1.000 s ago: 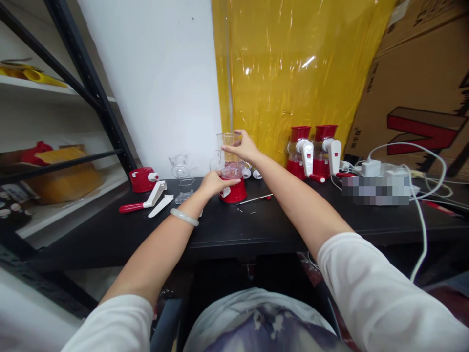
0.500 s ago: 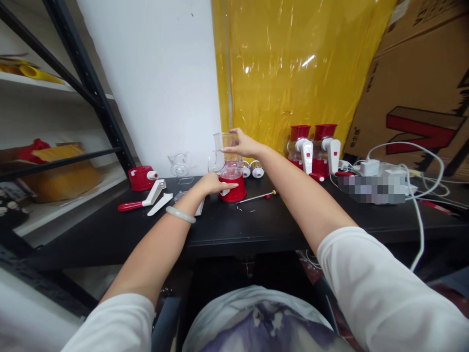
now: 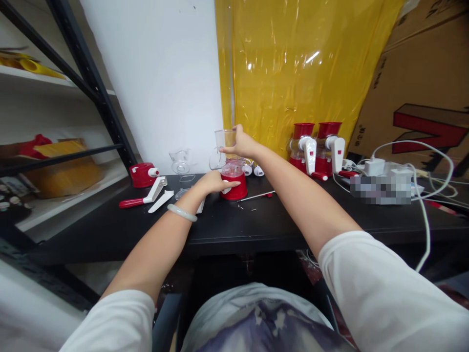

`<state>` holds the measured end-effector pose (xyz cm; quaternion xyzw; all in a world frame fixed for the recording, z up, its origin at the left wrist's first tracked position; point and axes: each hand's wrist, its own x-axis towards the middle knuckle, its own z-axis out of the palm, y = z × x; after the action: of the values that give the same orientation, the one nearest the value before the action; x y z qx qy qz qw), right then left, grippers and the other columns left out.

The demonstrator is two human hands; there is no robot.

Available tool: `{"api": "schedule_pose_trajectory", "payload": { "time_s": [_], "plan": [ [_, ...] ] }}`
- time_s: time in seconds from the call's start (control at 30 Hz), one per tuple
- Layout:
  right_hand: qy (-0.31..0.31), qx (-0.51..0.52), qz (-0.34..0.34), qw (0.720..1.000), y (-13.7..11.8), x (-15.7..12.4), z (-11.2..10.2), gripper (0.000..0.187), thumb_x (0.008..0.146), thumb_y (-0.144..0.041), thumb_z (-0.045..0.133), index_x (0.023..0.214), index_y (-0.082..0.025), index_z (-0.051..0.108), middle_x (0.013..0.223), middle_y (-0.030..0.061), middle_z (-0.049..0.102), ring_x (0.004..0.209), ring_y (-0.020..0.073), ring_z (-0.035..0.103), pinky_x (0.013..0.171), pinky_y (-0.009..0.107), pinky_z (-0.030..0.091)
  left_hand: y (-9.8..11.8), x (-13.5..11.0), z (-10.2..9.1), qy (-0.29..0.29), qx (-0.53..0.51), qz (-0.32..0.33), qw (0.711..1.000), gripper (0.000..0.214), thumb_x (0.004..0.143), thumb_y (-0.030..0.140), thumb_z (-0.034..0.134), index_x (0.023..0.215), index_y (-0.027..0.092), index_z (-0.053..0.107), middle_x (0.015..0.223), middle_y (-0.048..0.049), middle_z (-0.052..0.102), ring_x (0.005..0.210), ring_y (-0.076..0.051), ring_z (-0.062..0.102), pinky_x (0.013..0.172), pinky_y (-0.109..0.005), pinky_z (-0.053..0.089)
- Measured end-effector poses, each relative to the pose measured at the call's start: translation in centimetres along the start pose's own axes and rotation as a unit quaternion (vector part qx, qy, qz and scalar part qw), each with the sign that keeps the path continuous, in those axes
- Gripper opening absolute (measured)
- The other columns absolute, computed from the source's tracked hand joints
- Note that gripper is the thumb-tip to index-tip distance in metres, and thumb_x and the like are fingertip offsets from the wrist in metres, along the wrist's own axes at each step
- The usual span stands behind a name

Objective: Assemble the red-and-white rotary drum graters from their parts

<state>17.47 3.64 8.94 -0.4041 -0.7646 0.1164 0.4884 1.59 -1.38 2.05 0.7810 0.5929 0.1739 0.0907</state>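
My left hand grips the side of a red base that stands on the black table. A clear plastic body sits on that base. My right hand is closed around a clear tube at the top of that body. A jade bangle is on my left wrist.
Left of the base lie a red-and-white crank handle, a white blade piece, a red part and a clear funnel. Two assembled red-and-white grinders stand at the back right. A screwdriver, white cables and cardboard boxes lie to the right.
My right hand has shifted slightly along the top of the clear tube. My left hand has stayed on the red base.
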Motion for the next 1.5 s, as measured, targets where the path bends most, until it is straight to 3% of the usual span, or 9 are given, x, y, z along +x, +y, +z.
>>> {"api": "schedule_pose_trajectory", "payload": {
  "time_s": [0.23, 0.6, 0.9, 1.03, 1.23, 1.4, 1.5],
  "plan": [
    [0.038, -0.007, 0.035, 0.999, -0.2, -0.2, 0.8, 0.089, 0.05, -0.041, 0.086, 0.122, -0.014, 0.04, 0.111, 0.0191, 0.063, 0.115, 0.0372, 0.056, 0.098, 0.053, 0.039, -0.5, 0.4, 0.2, 0.004, 0.007, 0.0, 1.0, 0.051, 0.057, 0.07, 0.068, 0.05, 0.021, 0.056, 0.043, -0.004, 0.057, 0.047, -0.021, 0.058, 0.052, -0.03, 0.041],
    [0.072, -0.014, 0.039, 0.997, -0.1, -0.8, 1.1, 0.094, 0.053, -0.046, 0.083, 0.127, -0.013, 0.037, 0.11, 0.019, 0.064, 0.118, 0.0392, 0.054, 0.096, 0.054, 0.041, -0.6, 0.6, 0.5, 0.002, -0.011, -0.001, 1.0, 0.061, 0.056, 0.081, 0.059, 0.058, 0.02, 0.062, 0.047, -0.0052, 0.06, 0.045, -0.02, 0.058, 0.05, -0.03, 0.04],
    [0.094, -0.023, 0.034, 0.995, -0.8, -1.1, 1.7, 0.089, 0.055, -0.046, 0.083, 0.125, -0.014, 0.038, 0.11, 0.0206, 0.064, 0.115, 0.0383, 0.056, 0.096, 0.052, 0.041, -0.8, 0.6, 0.4, 0.003, 0.004, -0.007, 1.0, 0.056, 0.056, 0.076, 0.063, 0.051, 0.02, 0.058, 0.046, -0.0062, 0.06, 0.048, -0.022, 0.06, 0.053, -0.031, 0.042],
    [0.095, -0.047, 0.043, 0.993, -0.8, -1.5, 1.5, 0.09, 0.057, -0.05, 0.08, 0.128, -0.013, 0.037, 0.113, 0.0212, 0.063, 0.116, 0.0392, 0.056, 0.097, 0.054, 0.039, -0.9, 0.9, 0.7, 0.031, 0.0, 0.002, 1.0, 0.052, 0.056, 0.071, 0.068, 0.064, 0.02, 0.067, 0.055, -0.0073, 0.066, 0.063, -0.027, 0.066, 0.06, -0.031, 0.045],
    [0.066, -0.105, 0.047, 0.991, -1.0, -1.8, 1.1, 0.094, 0.061, -0.058, 0.075, 0.132, -0.011, 0.035, 0.116, 0.0232, 0.061, 0.113, 0.0401, 0.057, 0.096, 0.055, 0.04, -0.9, 0.8, 0.9, 0.051, -0.069, 0.067, 0.994, 0.063, 0.057, 0.067, 0.071, 0.103, 0.024, 0.069, 0.094, -0.0075, 0.074, 0.091, -0.029, 0.068, 0.078, -0.032, 0.049],
    [0.037, -0.096, 0.038, 0.994, -0.8, -1.4, 0.7, 0.094, 0.064, -0.054, 0.076, 0.135, -0.012, 0.031, 0.116, 0.0199, 0.061, 0.113, 0.0342, 0.059, 0.098, 0.048, 0.042, -1.2, 1.0, 0.6, 0.031, -0.068, 0.051, 0.996, 0.072, 0.054, 0.071, 0.071, 0.108, 0.023, 0.067, 0.1, -0.0072, 0.073, 0.094, -0.029, 0.067, 0.081, -0.034, 0.05],
    [-0.003, -0.03, 0.025, 0.999, 0.1, -1.0, 0.4, 0.098, 0.063, -0.049, 0.078, 0.138, -0.011, 0.029, 0.112, 0.0166, 0.063, 0.106, 0.0293, 0.062, 0.096, 0.045, 0.045, -1.2, 1.0, 0.4, 0.03, -0.067, 0.034, 0.997, 0.072, 0.052, 0.07, 0.073, 0.104, 0.021, 0.069, 0.093, -0.0081, 0.074, 0.091, -0.029, 0.068, 0.08, -0.034, 0.051]
  ]
}}
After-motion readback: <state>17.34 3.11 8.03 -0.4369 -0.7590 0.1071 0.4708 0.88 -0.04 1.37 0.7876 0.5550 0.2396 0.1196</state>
